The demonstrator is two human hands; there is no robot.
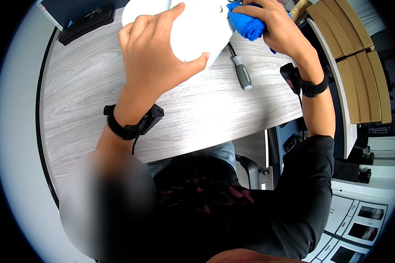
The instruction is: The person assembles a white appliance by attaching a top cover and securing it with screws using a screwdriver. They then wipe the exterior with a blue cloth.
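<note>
A smooth white object [202,30] with a rounded edge lies at the far side of the table, cut off by the top of the picture, so its kind does not show. My left hand [156,52] rests on its near left part, thumb and fingers spread apart. Bunched in my right hand [278,26] is a blue cloth [249,25], pressed at the white object's right edge. The fingers of that hand curl over the cloth. Just below the cloth lies a screwdriver [241,72] with a grey handle, its shaft pointing toward the white object.
The light wood-grain table [184,127] spreads in front of me. A black flat device [87,24] sits at the far left. Brown cardboard boxes [357,65] line the right side. Black straps with small devices [151,119] circle both wrists, with cables attached.
</note>
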